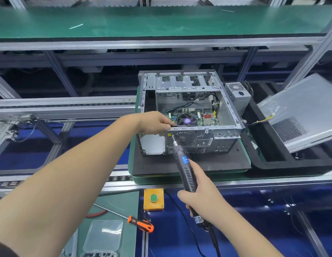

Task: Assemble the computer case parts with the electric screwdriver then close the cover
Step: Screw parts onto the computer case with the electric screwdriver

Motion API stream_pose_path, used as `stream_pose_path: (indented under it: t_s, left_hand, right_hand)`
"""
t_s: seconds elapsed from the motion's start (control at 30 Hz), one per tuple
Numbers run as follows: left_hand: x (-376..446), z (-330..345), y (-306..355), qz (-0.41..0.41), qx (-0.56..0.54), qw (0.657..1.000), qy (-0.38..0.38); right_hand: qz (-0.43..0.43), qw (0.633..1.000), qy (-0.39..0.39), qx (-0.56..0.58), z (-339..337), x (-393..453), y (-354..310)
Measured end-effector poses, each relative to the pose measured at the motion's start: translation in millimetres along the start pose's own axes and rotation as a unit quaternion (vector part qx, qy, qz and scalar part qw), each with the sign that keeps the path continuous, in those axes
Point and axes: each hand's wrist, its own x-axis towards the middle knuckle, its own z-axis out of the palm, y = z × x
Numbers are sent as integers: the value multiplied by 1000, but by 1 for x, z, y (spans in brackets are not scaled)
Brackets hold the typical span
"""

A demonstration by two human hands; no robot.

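Your computer case (189,115) lies open on the black foam pad (180,164), motherboard and fan showing inside, and everything here sits around it. Your left hand (154,122) grips the case's near top edge, fingers curled over the rim just above the round fan grille. Your right hand (200,195) is wrapped tight around the electric screwdriver (183,169), which slants up and away from you, its bit touching the case's rear panel at the upper left corner of that grille, right under your left fingers. The blue display on the driver is lit. The cover (302,112) leans tilted to the right of the case, well apart from it, with the power supply (238,95) between them. Near you, below the case, sit a yellow button box (154,199) and an orange-handled screwdriver (141,223).
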Motion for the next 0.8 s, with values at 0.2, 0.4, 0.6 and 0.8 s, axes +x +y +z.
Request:
stream_pose_path:
  t_s: [0.2,0.4,0.6,0.8]
  left_hand:
    - [0,4,1,-8,20,1000,0]
    - [1,4,2,-1,33,999,0]
    - [-2,4,5,-2,21,1000,-6]
    - [-4,3,4,2,10,1000,-9]
  right_hand:
    - [5,1000,5,2,2,3,-2]
    - [6,1000,10,7,5,7,0]
    - [13,1000,10,12,5,8,1]
    - [16,1000,6,14,4,9,-1]
